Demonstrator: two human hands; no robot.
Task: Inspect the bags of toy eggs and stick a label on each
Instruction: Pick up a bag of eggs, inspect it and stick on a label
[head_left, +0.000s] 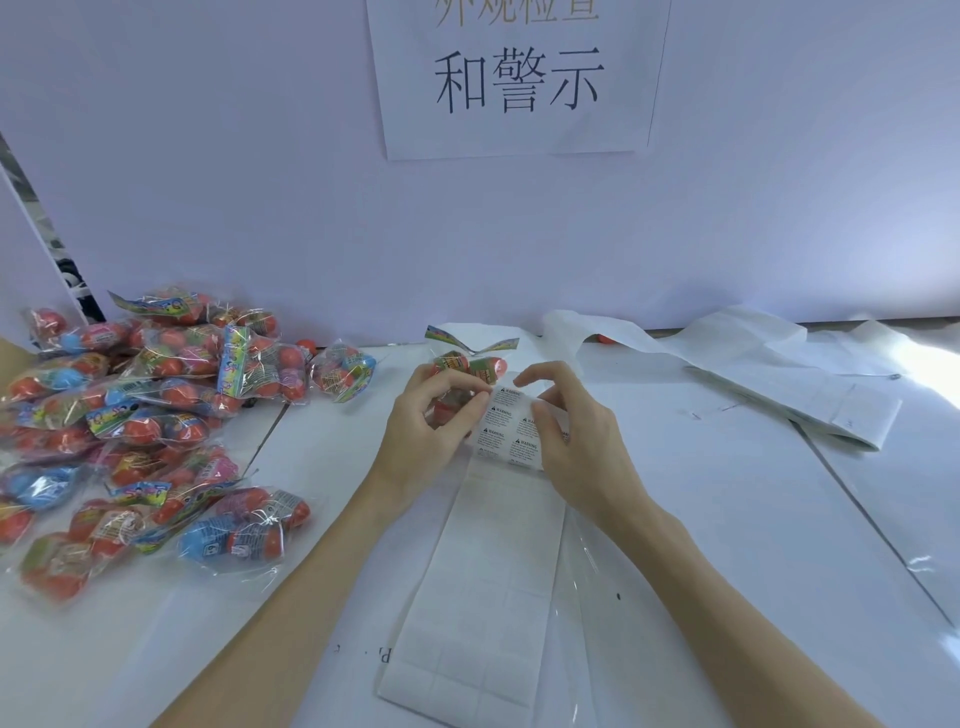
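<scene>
Labelling step in hand: left hand (434, 410) grips one bag of toy eggs (465, 371) above the surface (701, 493). Right hand (566, 415) pinches the label sheet (511, 426); next, a label must be peeled cleanly and pressed onto the bag.

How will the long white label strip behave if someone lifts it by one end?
The label strip would probably be floppy: it looks paper-thin and bends up where the right hand holds it. It is likely very light. Its glossy backing may slide easily on the smooth table.
</scene>
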